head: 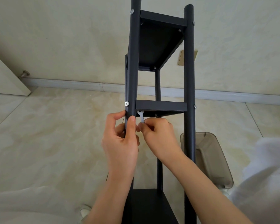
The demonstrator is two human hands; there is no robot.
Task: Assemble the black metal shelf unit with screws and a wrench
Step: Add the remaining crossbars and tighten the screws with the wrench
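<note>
I take the near-left post (132,65) as my landmark. The black shelf unit (158,39) lies along the floor, running away from me, and most of it looks built: posts carry two shelves beyond my hands and another panel (149,206) closer to me. A silver screw head (126,103) sits in the post beside the middle shelf (161,106), another screw (132,11) shows further up the same post, and smaller ones show on the right post.

My left hand (121,143) is wrapped around the post just below that middle shelf, steadying it. My right hand (158,135), just right of the post, pinches the handle of the small flat wrench (141,116), whose open end reaches up under the shelf's corner against the post.

I judge I am tightening the fastener at this joint; whether it is snug I cannot tell. The joints nearer me are hidden by my arms, so what remains there is unclear.
</note>
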